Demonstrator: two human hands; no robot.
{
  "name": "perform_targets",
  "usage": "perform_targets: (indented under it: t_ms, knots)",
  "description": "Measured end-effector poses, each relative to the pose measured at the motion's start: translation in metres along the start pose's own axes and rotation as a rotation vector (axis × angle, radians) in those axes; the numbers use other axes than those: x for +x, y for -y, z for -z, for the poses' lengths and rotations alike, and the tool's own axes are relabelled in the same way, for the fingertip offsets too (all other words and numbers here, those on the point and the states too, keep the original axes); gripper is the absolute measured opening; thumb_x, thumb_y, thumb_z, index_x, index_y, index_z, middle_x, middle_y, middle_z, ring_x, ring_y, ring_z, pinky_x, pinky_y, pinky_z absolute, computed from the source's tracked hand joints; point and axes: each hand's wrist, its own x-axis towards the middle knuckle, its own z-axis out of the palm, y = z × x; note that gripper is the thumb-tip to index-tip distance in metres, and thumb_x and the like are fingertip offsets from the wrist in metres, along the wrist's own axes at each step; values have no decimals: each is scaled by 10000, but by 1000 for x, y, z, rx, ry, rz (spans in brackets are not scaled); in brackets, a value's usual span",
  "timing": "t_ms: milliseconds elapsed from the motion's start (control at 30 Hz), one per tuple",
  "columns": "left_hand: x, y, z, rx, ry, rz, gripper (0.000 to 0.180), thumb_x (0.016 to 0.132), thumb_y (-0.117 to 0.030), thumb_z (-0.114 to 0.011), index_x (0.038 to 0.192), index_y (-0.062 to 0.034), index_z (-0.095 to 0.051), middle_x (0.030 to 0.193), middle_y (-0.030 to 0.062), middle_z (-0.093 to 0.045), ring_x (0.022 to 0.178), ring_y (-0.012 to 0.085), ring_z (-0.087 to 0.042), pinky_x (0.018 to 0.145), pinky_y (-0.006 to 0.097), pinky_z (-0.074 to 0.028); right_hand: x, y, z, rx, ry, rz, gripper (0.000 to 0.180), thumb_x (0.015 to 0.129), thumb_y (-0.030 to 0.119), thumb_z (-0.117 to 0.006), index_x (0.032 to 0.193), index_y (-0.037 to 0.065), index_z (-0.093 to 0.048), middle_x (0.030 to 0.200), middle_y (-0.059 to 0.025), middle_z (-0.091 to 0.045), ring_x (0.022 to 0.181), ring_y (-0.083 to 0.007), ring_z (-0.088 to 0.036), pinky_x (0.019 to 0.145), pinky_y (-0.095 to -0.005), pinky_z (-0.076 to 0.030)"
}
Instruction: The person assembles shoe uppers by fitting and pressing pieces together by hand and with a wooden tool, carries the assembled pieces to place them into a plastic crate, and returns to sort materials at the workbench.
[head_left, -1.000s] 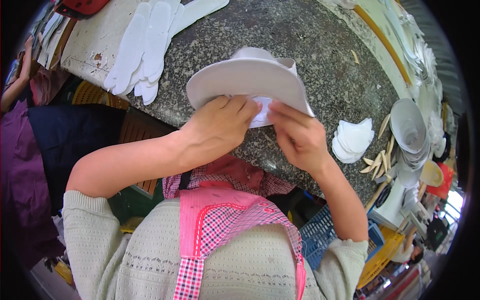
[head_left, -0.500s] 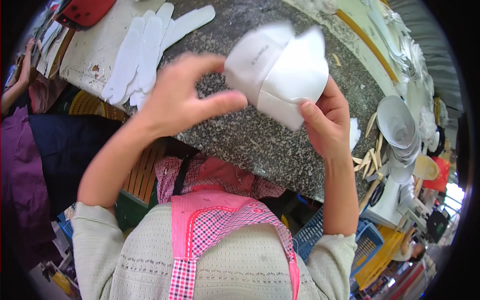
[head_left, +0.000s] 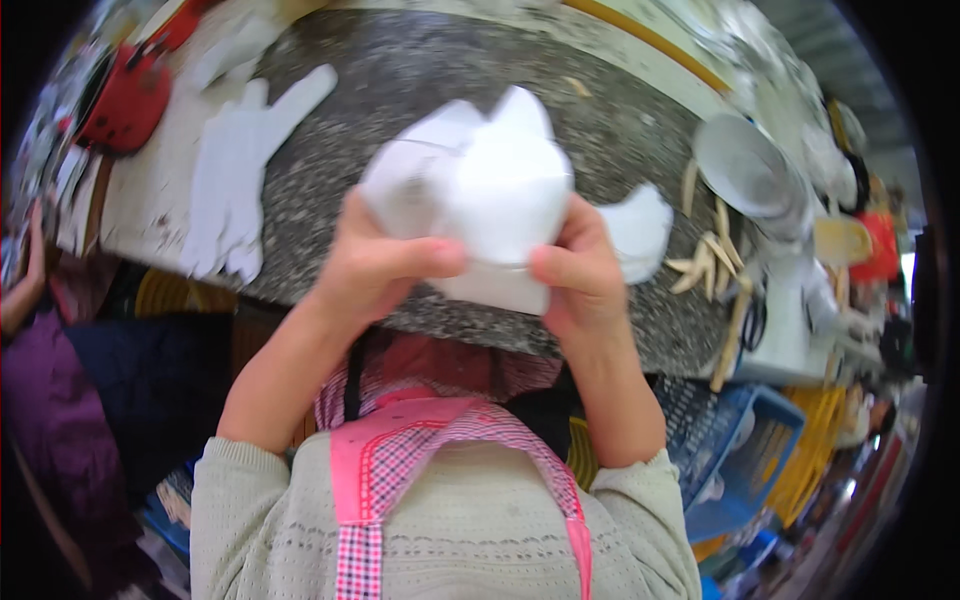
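My left hand and my right hand both grip a white, shiny, curved piece made of overlapping panels with pointed upper edges. My thumbs press on its near side, and the other fingers are mostly hidden behind it. A smudged dark mark shows on its left panel; motion blurs the details. Beside my right hand, a separate white curved piece lies on the speckled dark worktop. Farther left lies a bundle of long white strips with rounded ends.
Several pale stick-like pieces lie on the right, near stacked grey-white cone-shaped pieces. A blue plastic basket and a yellow crate stand below right. At far left are a red container and another person's arm.
My left hand has come in and closed on the left side of the white piece. Both hands have brought it lower and to the left. The separate curved piece now shows more fully.
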Motion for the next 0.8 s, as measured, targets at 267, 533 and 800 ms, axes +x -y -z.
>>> perform_targets:
  t_ms: [267,533,800]
  knots:
    - [69,-18,45,906,424,390,294,683,-201,-698,862,24,-638,900,99,-650,897,179,-609,826,346,-449,-36,32,68,-1751,78,802,476,611,249,-738,1052,129,-604,1002,-74,-608,902,-247,-572,769,-339,-417]
    - [38,-1,71,1035,402,197,103,775,-81,-515,750,-3,-577,760,87,-594,767,188,-572,710,304,-443,-184,116,266,-1896,-1176,-53,418,779,357,-584,1042,33,-556,946,-213,-580,882,-374,-545,760,-425,-423]
    - [30,-2,72,1181,449,-4,241,656,55,-548,845,-77,-618,790,126,-623,761,213,-610,718,315,-459,-156,120,129,-1078,-887,567,394,897,215,-446,1199,-35,-408,777,-10,-508,534,-33,-386,454,-160,-327]
